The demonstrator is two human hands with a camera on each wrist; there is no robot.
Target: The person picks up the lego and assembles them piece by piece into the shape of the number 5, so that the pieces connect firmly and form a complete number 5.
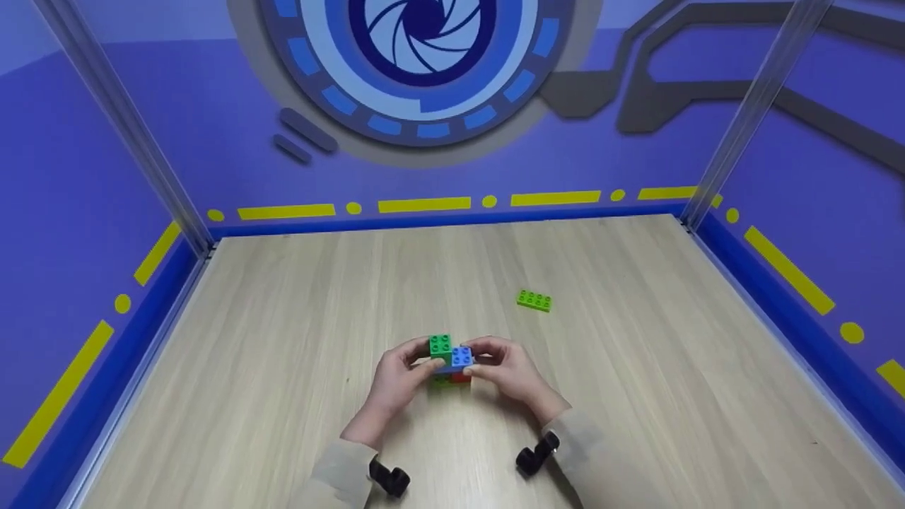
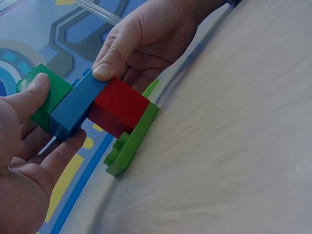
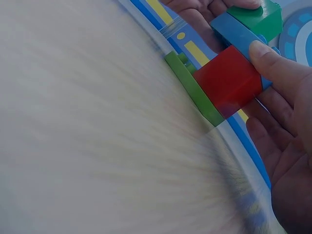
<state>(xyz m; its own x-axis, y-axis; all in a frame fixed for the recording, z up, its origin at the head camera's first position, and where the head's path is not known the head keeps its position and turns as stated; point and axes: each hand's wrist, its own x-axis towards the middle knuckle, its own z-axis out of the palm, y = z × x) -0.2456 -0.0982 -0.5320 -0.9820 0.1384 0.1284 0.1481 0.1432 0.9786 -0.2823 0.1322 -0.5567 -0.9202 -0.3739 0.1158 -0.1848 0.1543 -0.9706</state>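
Observation:
A small stack of toy building bricks is held between both hands above the near middle of the table. Its lowest piece is a flat lime-green brick [image 2: 134, 146], which carries a red brick [image 2: 119, 107]. Across the red one lies a blue brick [image 1: 462, 356], and a green brick [image 1: 440, 345] sits on the blue one's left half. My left hand [image 1: 397, 378] grips the green brick with thumb and fingers, some fingertips touching the blue brick. From the other side my right hand [image 1: 515, 371] pinches the blue brick's right end, its thumb beside the studs.
Farther back and right on the wooden table [image 1: 304, 318] lies a separate flat lime-green brick [image 1: 534, 300], studs up. Purple-blue panels with yellow markings stand along the table's back and sides, with metal posts at the back corners.

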